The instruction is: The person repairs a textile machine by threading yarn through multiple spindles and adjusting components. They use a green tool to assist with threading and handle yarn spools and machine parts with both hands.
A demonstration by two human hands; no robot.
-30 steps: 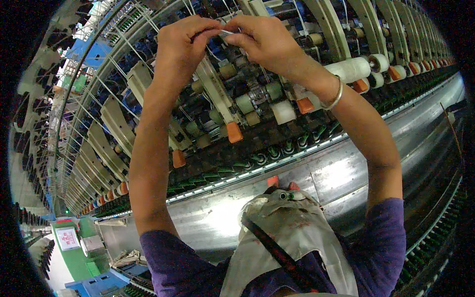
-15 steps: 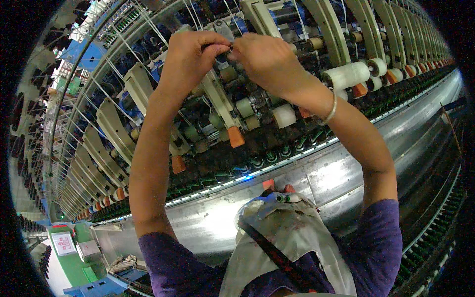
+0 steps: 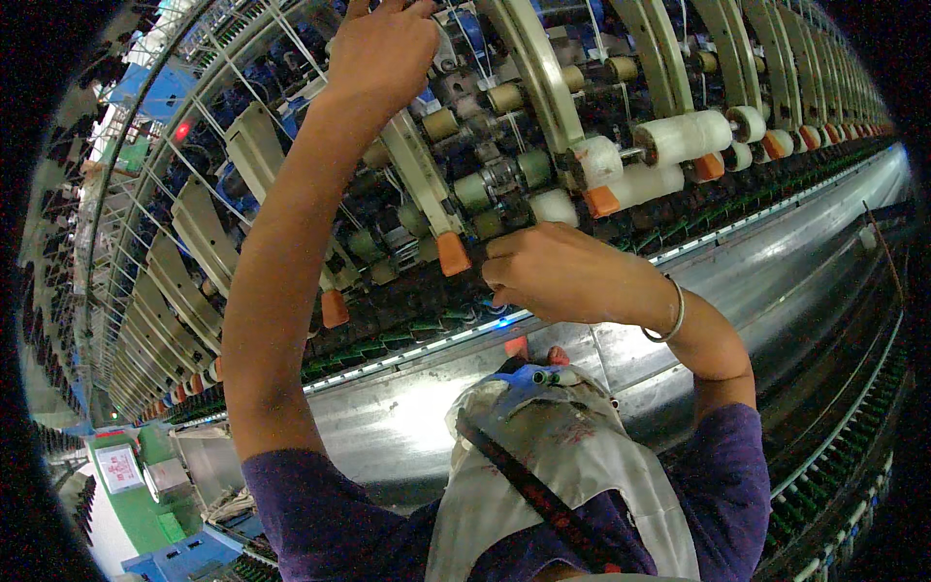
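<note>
floor: at far left we see a green floor [image 3: 145, 504] strip beside the machine, seen past the frame end.
machine: we face a long spinning frame [image 3: 407, 427] with a shiny metal front panel running left to right; rows of parts repeat along it, so each station looks alike.
left hand: our left hand [image 3: 383, 48] is raised high at the top of the frame, fingers curled in among the thin white threads [image 3: 291, 44] and upper guides. We cannot tell whether it pinches a thread; the fingertips are hidden behind the hand. We judge it is up there because the threads feed down from that level.
weighting arm: a grey arm with orange tip [image 3: 453, 254] slants down between the two hands, pressing on the rollers below it.
rollers: small green-grey rollers [image 3: 472, 189] sit in pairs under the arm, just above the right hand.
right hand: our right hand [image 3: 553, 272] is lower, closed in a loose fist at the roller row just right of the orange tip; what it holds we cannot tell. A metal bangle [image 3: 669, 315] is on the wrist.
bobbins: white wound bobbins [image 3: 684, 136] lie to the right, apart from both hands.
apron pouch: a pale pouch [image 3: 543, 436] hangs on our chest, kept close for reach.
</note>
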